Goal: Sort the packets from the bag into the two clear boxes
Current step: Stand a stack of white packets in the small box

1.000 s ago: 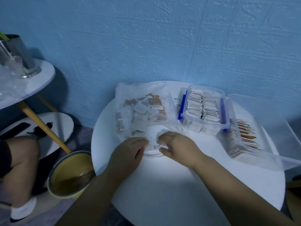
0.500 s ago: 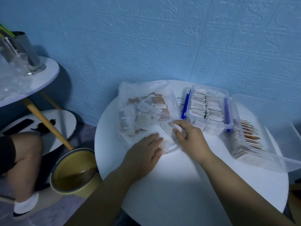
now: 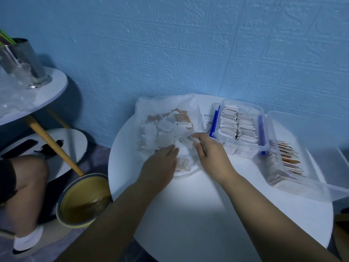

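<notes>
The right hand (image 3: 209, 152) pinches a white packet (image 3: 188, 141) at the mouth of the plastic bag (image 3: 166, 108), frame centre; the blue-clipped box (image 3: 245, 151) of white packets lies just right of it (the brown-packet box (image 3: 302, 186) sits farther right). The left hand (image 3: 160, 163) presses flat on the bag.

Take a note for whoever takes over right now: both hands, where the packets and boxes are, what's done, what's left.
Left hand: flat on the clear plastic bag, holding nothing.
Right hand: pinches a small white packet over the bag.
Done: clear box with blue clips holds rows of white packets; larger clear box to its right holds brown ones.
Left: many mixed packets remain in the bag.
</notes>
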The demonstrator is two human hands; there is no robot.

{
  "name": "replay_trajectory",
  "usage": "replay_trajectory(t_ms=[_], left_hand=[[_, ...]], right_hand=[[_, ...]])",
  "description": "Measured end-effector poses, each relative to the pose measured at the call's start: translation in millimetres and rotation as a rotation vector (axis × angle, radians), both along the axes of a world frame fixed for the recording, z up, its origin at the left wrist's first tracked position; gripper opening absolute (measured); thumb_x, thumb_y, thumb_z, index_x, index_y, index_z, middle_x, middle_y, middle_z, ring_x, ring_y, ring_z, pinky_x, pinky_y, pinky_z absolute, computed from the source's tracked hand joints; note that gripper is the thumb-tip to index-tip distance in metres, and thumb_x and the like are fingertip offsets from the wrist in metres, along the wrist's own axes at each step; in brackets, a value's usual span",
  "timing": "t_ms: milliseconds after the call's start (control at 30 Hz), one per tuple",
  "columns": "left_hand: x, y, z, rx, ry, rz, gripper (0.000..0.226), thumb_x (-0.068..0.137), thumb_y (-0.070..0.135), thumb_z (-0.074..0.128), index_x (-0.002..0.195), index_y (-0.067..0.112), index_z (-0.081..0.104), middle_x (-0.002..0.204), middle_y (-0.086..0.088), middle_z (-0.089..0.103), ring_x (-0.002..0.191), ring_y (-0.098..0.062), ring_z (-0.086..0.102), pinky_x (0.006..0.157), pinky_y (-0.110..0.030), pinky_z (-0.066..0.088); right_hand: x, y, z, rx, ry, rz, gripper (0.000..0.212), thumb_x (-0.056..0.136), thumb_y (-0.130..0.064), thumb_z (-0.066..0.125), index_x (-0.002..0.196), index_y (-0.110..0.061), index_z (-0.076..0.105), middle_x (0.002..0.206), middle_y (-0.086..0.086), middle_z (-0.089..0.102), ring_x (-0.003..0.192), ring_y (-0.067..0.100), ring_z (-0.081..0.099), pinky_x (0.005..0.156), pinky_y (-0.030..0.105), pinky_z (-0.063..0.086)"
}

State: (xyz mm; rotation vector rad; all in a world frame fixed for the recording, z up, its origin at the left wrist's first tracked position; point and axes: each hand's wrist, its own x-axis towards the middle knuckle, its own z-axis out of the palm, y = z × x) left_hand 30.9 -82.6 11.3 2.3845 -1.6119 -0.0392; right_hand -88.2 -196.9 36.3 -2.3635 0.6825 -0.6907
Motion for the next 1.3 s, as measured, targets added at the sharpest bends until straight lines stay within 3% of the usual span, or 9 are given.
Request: replay_trajectory(t_ms=[300, 400, 533, 633, 733, 867, 967, 1067, 1300], left_hand=[[8.8, -4.5, -9.2, 0.088, -0.081, 0.320, 0.072, 0.091, 0.058, 0.032, 0.145, 0.010, 0.025, 0.148, -0.014, 0.032, 0.138, -0.026, 0.026, 0.111, -0.035, 0.020], [6.9, -8.3, -7.4, 0.040, 0.018, 0.201, 0.057, 0.093, 0.048, 0.038, 0.137, 0.013, 0.037, 0.140, -0.009, 0.043, 0.128, -0.023, 0.039, 0.103, -0.032, 0.030], [2.8, -2.0, -4.9, -0.002, 0.099, 0.001, 0.056, 0.093, 0.044, 0.034, 0.140, 0.013, 0.033, 0.146, -0.007, 0.035, 0.134, -0.020, 0.031, 0.104, -0.032, 0.030], [10.0, 2.2, -6.5, 0.045, 0.008, 0.097, 0.059, 0.095, 0.045, 0.032, 0.142, 0.011, 0.029, 0.145, -0.010, 0.036, 0.133, -0.024, 0.034, 0.105, -0.033, 0.028], [13.2, 1.5, -6.2, 0.019, 0.007, 0.113, 0.065, 0.090, 0.047, 0.027, 0.131, 0.001, 0.047, 0.127, -0.020, 0.055, 0.116, -0.034, 0.052, 0.096, -0.039, 0.040], [11.6, -2.1, -4.6, -0.116, 0.116, 0.154, 0.035, 0.094, 0.026, 0.038, 0.117, 0.010, 0.059, 0.112, -0.013, 0.064, 0.106, -0.030, 0.057, 0.089, -0.034, 0.042], [10.2, -10.6, -0.2, -0.177, 0.156, 0.272, 0.027, 0.092, 0.021, 0.047, 0.110, 0.011, 0.063, 0.105, -0.013, 0.067, 0.100, -0.031, 0.059, 0.085, -0.035, 0.044], [11.2, -23.6, -3.4, -0.088, 0.131, 0.335, 0.028, 0.089, 0.025, 0.048, 0.106, 0.010, 0.064, 0.108, -0.014, 0.065, 0.102, -0.031, 0.057, 0.087, -0.036, 0.045], [14.3, -35.0, -2.6, -0.011, 0.274, 0.393, 0.032, 0.083, 0.031, 0.060, 0.111, 0.017, 0.065, 0.115, -0.007, 0.064, 0.106, -0.026, 0.057, 0.092, -0.034, 0.046]], right_hand=[[4.5, 2.1, 0.4, 0.006, 0.014, 0.034, 0.028, 0.095, -0.011, 0.045, 0.123, -0.014, 0.053, 0.112, 0.010, 0.065, 0.103, 0.028, 0.058, 0.076, 0.025, 0.037], [6.0, -1.0, 1.1, 0.000, -0.008, 0.037, 0.027, 0.095, -0.011, 0.045, 0.121, -0.014, 0.054, 0.108, 0.012, 0.065, 0.100, 0.028, 0.058, 0.070, 0.023, 0.034], [4.6, -2.8, 1.1, 0.001, -0.016, 0.026, 0.028, 0.095, -0.011, 0.046, 0.121, -0.013, 0.055, 0.109, 0.011, 0.065, 0.099, 0.026, 0.058, 0.067, 0.019, 0.031], [1.9, -2.8, 0.1, 0.029, -0.010, 0.030, 0.029, 0.095, -0.010, 0.046, 0.121, -0.015, 0.055, 0.107, 0.008, 0.065, 0.096, 0.023, 0.058, 0.067, 0.017, 0.031], [0.1, -3.4, -2.2, 0.045, 0.004, 0.040, 0.027, 0.095, -0.011, 0.046, 0.120, -0.015, 0.056, 0.100, 0.007, 0.064, 0.090, 0.020, 0.055, 0.066, 0.020, 0.031], [-4.1, -4.2, -3.9, 0.117, 0.028, 0.055, 0.024, 0.095, -0.014, 0.047, 0.117, -0.017, 0.056, 0.093, 0.008, 0.065, 0.079, 0.026, 0.056, 0.068, 0.028, 0.037], [-9.0, -2.1, -5.9, 0.176, 0.094, 0.104, 0.025, 0.095, -0.017, 0.047, 0.118, -0.019, 0.056, 0.101, -0.001, 0.063, 0.084, 0.022, 0.059, 0.068, 0.018, 0.041], [-13.9, -2.5, -10.8, 0.151, 0.192, 0.158, 0.025, 0.096, -0.019, 0.046, 0.120, -0.019, 0.055, 0.101, -0.003, 0.062, 0.089, 0.019, 0.058, 0.068, 0.005, 0.035], [-19.1, -8.0, -14.8, 0.286, 0.149, 0.131, 0.023, 0.097, -0.019, 0.044, 0.117, -0.022, 0.055, 0.100, -0.005, 0.060, 0.080, 0.012, 0.054, 0.067, 0.011, 0.037]])
